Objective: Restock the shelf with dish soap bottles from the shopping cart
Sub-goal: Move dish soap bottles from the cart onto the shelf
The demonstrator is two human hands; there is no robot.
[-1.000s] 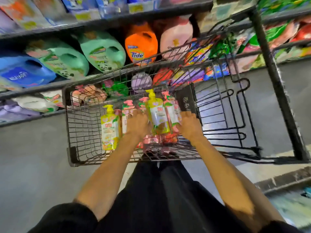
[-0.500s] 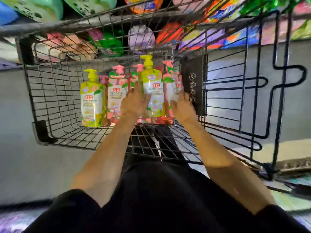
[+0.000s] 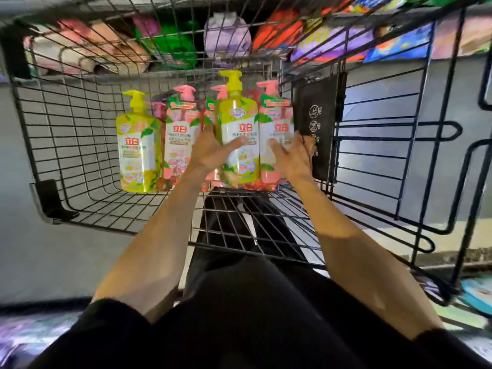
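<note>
Reaching into a black wire shopping cart, a person takes hold of two dish soap bottles from a cluster standing on the basket floor, well in from the near edge. The left hand wraps a yellow plastic pump bottle, with the thumb laid across the white front label and the fingers curled out of sight behind it. The right hand clasps the pink plastic pump bottle just beside it, thumb on the label and fingers bent round the bottle's right side. The two gripped bottles touch shoulder to shoulder. Whether either has left the wire floor cannot be told.

To the left, a second yellow bottle stands upright at the end of the row, with a pink-capped bottle touching its right side. More pink bottles are partly hidden behind the hands.

A black plastic panel printed with white round symbols hangs on the cart's wire divider just to the right of the right hand. Beyond the far wall of the basket, blurred, brightly coloured packages fill store shelving. Grey floor shows beneath the cart, and both bare forearms extend from black sleeves at the bottom of the view.
</note>
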